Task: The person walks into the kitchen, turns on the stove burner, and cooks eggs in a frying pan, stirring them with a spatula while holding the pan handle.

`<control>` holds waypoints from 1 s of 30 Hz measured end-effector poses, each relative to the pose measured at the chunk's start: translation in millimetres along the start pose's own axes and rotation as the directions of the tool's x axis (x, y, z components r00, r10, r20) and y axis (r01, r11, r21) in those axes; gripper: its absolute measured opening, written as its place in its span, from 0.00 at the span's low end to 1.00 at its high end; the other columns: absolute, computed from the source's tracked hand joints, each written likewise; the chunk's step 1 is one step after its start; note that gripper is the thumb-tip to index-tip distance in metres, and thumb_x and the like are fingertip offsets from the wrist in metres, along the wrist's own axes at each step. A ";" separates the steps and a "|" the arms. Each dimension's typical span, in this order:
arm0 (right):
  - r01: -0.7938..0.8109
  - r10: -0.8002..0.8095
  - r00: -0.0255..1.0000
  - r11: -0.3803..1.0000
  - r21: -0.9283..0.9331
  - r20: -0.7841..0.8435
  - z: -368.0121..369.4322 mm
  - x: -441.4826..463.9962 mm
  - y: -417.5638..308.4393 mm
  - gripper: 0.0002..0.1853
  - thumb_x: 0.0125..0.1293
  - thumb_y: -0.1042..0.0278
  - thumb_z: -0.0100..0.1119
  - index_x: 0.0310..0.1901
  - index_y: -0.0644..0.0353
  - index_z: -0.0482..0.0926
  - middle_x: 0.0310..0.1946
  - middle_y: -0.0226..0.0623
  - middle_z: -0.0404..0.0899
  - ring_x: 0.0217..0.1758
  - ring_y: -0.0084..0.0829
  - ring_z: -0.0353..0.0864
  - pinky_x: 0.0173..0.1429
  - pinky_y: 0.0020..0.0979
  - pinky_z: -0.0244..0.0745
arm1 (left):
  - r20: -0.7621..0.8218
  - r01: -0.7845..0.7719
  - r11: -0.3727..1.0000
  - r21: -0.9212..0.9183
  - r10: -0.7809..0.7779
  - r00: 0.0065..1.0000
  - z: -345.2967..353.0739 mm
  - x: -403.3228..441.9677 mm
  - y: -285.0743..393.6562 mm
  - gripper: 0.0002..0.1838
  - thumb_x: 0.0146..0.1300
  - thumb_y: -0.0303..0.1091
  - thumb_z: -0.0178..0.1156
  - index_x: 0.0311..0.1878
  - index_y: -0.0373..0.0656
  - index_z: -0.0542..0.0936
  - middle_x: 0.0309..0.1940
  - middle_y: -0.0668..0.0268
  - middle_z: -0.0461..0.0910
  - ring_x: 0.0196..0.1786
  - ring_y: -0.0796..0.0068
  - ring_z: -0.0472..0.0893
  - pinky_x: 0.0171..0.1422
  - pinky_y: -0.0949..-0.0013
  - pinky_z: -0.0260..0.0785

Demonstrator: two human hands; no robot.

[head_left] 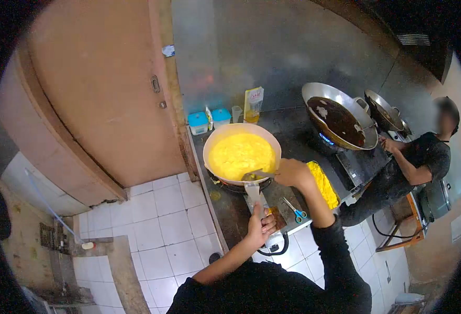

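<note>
A light-coloured pan [206,153] stands on a burner, holding a yellow, egg-like mixture [241,152]. My left hand [260,226] is wrapped round the pan handle [254,193] below the pan. From the right, my right hand [292,173] grips a spatula [257,174], whose blade rests in the lower part of the mixture. Just right of my right hand lies a long tray of yellow food [323,186]. Blue-handled scissors [298,213] lie on the counter between my two forearms.
Two blue-lidded containers [209,120] and a yellow pouch [253,104] stand behind the pan. A large wok [345,118] of dark oil sits over a lit flame at the right. Beyond it, another person [419,157] stands near a second wok [385,110].
</note>
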State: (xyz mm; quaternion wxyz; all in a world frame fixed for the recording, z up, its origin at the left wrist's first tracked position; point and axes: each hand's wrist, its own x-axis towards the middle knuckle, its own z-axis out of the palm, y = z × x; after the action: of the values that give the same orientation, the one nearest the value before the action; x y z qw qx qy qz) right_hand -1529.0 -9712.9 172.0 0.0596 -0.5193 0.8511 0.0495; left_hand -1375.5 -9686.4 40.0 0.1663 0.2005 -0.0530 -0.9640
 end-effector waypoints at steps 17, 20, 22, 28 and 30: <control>0.046 0.159 0.881 0.909 0.415 -0.446 78.2 78.2 -56.7 0.09 0.55 0.69 0.50 0.35 0.62 0.74 0.27 0.51 0.78 0.32 0.49 0.79 0.36 0.46 0.73 | 0.008 0.035 0.999 -0.005 -0.035 0.999 -8.4 5.2 0.6 0.22 0.62 0.62 0.42 0.26 0.53 0.65 0.09 0.78 0.52 0.06 0.83 0.50 0.11 0.77 0.43; -0.006 0.156 0.919 0.923 0.384 -0.362 74.7 85.6 -55.6 0.09 0.54 0.68 0.50 0.34 0.63 0.74 0.29 0.52 0.78 0.33 0.49 0.79 0.37 0.46 0.73 | 0.020 0.045 0.999 -0.003 -0.045 0.999 -13.7 11.1 0.6 0.22 0.61 0.61 0.42 0.26 0.53 0.64 0.09 0.78 0.52 0.06 0.83 0.49 0.10 0.76 0.43; 0.017 0.074 0.974 0.917 0.399 -0.212 71.4 74.0 -53.0 0.10 0.53 0.67 0.50 0.34 0.64 0.74 0.32 0.53 0.78 0.35 0.50 0.78 0.39 0.46 0.73 | -0.011 0.070 0.997 -0.015 -0.070 0.997 -14.3 10.8 -0.7 0.22 0.61 0.61 0.43 0.26 0.53 0.64 0.09 0.77 0.52 0.06 0.83 0.49 0.10 0.76 0.43; 0.047 -0.005 0.995 0.905 0.422 -0.100 46.8 25.6 -34.4 0.15 0.55 0.59 0.54 0.40 0.60 0.79 0.34 0.53 0.78 0.40 0.50 0.77 0.46 0.43 0.71 | 0.032 0.044 0.999 0.005 -0.044 0.999 -8.5 6.8 -2.0 0.21 0.62 0.61 0.42 0.26 0.53 0.65 0.09 0.77 0.53 0.06 0.84 0.51 0.11 0.77 0.44; 0.228 -0.165 0.968 0.891 0.392 -0.190 52.8 29.4 -3.7 0.15 0.56 0.58 0.53 0.40 0.56 0.80 0.35 0.52 0.78 0.40 0.50 0.77 0.46 0.42 0.71 | 0.020 0.036 0.998 -0.059 -0.035 0.999 -5.3 7.4 -4.5 0.20 0.61 0.59 0.46 0.26 0.53 0.66 0.11 0.77 0.54 0.07 0.85 0.51 0.10 0.80 0.44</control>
State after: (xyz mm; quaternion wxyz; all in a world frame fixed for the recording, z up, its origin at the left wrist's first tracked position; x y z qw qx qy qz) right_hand -1536.4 -9732.7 115.2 0.1072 -0.5810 0.7873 -0.1761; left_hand -1381.0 -9684.9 31.7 0.1545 0.1872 -0.0222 -0.9698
